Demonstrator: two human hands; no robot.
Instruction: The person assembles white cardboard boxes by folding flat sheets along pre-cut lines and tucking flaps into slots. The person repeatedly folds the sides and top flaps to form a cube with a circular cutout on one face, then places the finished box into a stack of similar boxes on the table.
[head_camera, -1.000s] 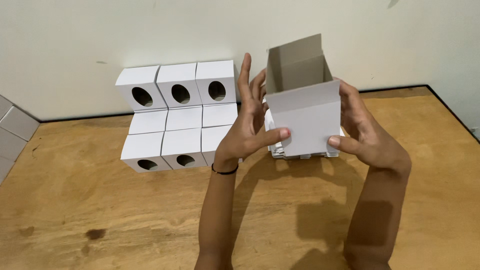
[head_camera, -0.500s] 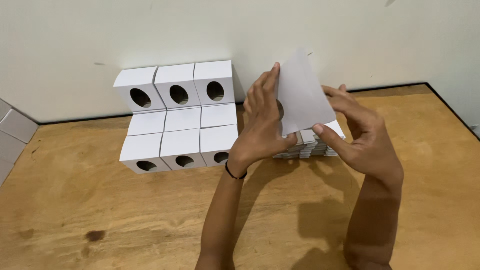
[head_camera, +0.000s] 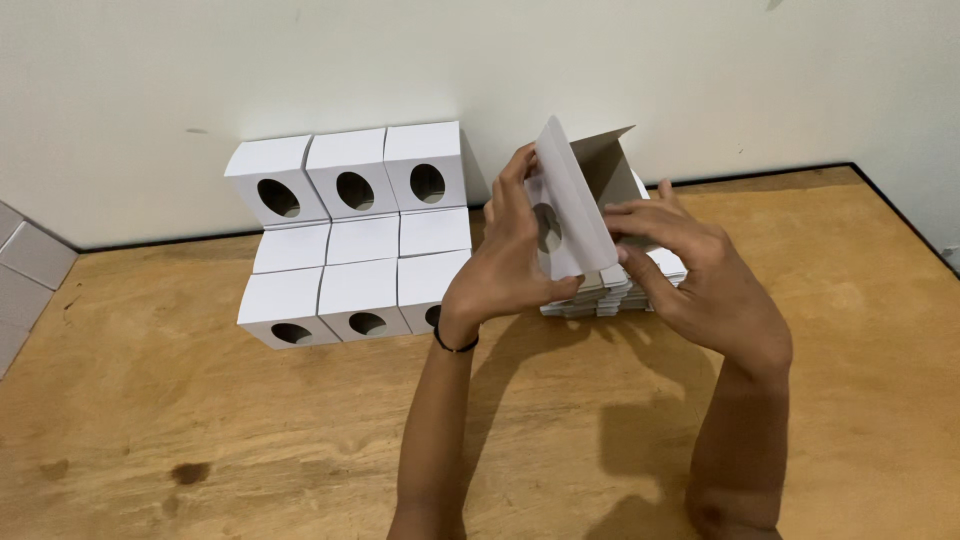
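Observation:
Both my hands hold a white cardboard box blank (head_camera: 572, 205) with a round hole, tilted and partly folded, over the middle of the table. My left hand (head_camera: 510, 255) grips its left side with fingers up along the panel. On its right side rests my right hand (head_camera: 700, 275), fingers pressing a flap. Under the blank lies a stack of flat white blanks (head_camera: 620, 285), partly hidden by my hands.
Several folded white boxes with round holes (head_camera: 350, 235) stand in stacked rows against the pale wall (head_camera: 300, 70) at the left. The wooden table (head_camera: 200, 420) has a dark edge at the back right. Grey tiles (head_camera: 25, 270) show at the far left.
The blank was an open box shape a second ago. It has since been flattened and turned, so its holed panel now faces left and a brown inner flap stands up.

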